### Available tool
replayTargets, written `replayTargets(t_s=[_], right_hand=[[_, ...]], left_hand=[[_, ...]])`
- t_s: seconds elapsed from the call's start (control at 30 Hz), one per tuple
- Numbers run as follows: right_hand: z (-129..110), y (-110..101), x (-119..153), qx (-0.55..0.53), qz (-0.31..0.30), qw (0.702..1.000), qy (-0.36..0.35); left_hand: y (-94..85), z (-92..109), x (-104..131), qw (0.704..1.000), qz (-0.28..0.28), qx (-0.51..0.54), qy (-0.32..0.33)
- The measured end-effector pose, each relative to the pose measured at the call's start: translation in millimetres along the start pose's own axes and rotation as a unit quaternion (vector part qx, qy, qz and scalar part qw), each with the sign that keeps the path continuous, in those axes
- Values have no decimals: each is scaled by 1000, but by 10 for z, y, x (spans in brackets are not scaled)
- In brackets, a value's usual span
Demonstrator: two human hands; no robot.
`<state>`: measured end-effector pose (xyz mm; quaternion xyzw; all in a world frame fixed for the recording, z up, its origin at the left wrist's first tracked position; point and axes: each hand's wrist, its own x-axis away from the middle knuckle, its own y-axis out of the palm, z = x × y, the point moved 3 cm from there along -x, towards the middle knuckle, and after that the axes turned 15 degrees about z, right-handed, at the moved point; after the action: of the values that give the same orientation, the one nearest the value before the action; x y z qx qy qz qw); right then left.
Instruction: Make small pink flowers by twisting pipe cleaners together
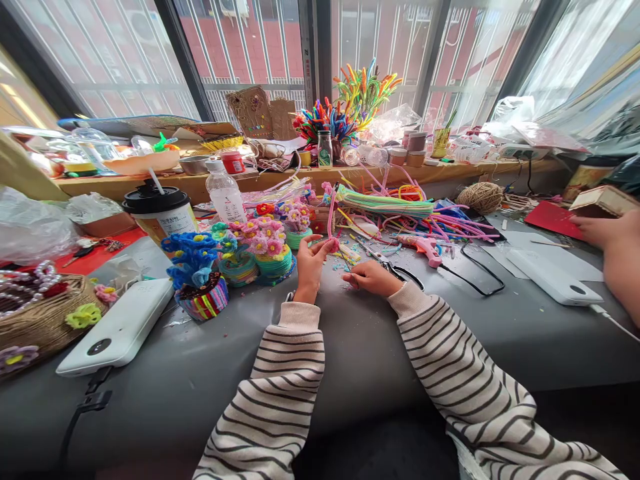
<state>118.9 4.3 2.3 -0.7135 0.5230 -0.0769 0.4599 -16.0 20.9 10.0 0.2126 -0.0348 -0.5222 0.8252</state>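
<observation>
Pinched in the fingers of my left hand is a pink pipe cleaner, bunched at the fingertips with a length standing upright. My right hand is closed, its fingertips just right of the left ones. Something thin and dark sticks out of its grip toward the pink piece; its kind is too small to make out. Scissors with dark handles lie beyond the right hand, partly hidden by it. Left of my left hand are pipe-cleaner flowers in small pots, among them a blue one and a pink one.
Bundled pipe cleaners, a pink glue gun and a twine ball lie behind my hands. A plastic bottle, lidded cup and white power bank stand left. At right, another person's hand holds a small wooden box.
</observation>
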Motion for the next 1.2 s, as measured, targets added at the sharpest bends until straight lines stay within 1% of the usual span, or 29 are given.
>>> replayTargets(t_s=[0.17,0.27,0.57,0.83,1.0,1.2], right_hand=[[-22,1,11,-31,-9,999,5],[-10,0,5,-24,-7,1000,8],[54,-19,-18,9,37,999,0],[118,-23,-24,17,64,996,51],[92,-26,-20,21,62,996,67],[35,-29,-6,18,39,996,75]], left_hand=[[1,6,-2,1000,-2,4,-3],[3,11,1,1000,-1,4,0],[-8,12,2,1000,16,2,-5],[-9,-6,-4,1000,5,5,0],[17,-15,-2,999,-3,40,-13],[49,-11,25,998,-10,52,-38]])
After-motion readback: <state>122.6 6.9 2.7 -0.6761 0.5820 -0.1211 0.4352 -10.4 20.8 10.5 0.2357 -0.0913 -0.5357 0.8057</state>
